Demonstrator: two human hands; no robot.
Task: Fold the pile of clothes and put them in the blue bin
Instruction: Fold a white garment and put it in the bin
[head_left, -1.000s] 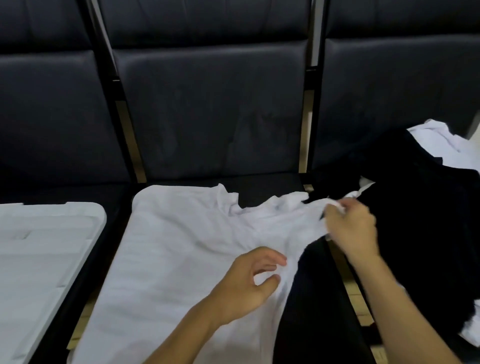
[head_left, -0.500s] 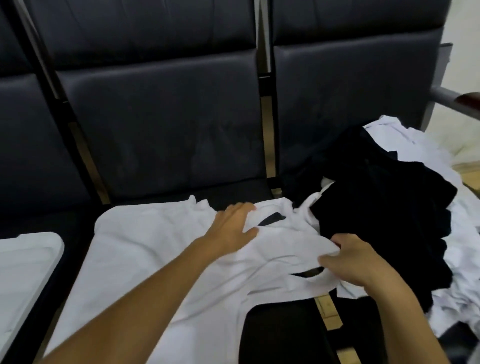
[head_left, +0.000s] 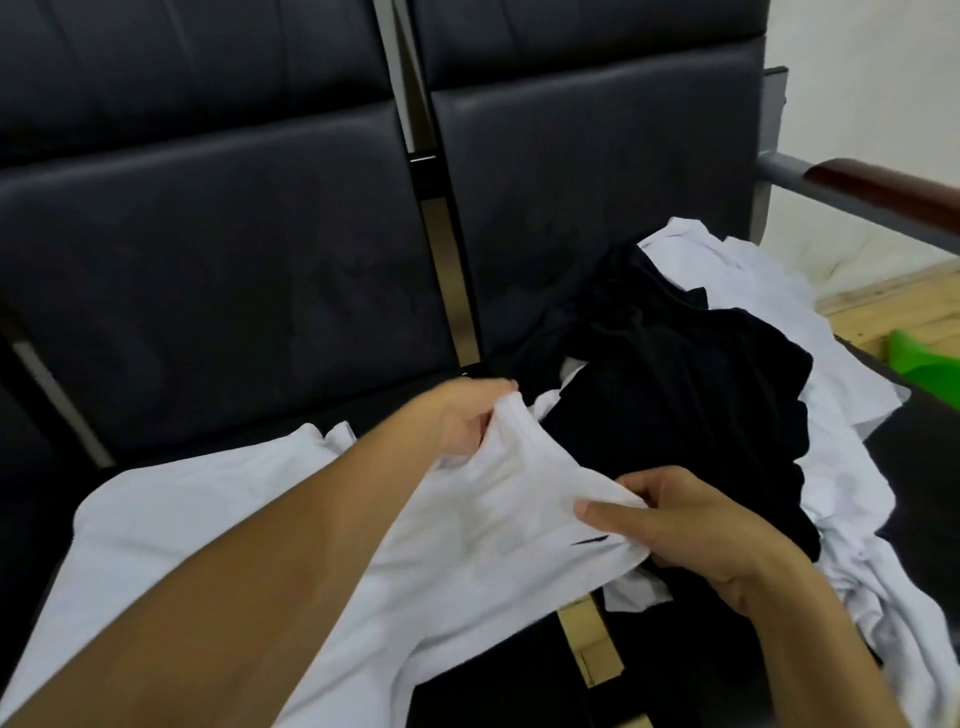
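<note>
Early going, by the look of it: both hands, left (head_left: 467, 421) and right (head_left: 691, 525), pinch the unfolded white shirt (head_left: 218, 525) left of the unsorted pile (head_left: 675, 395); no blue bin in view.

Clothes pile (head_left: 701, 395) crowds the right seat; armrest (head_left: 872, 192) probably blocks beyond.
</note>
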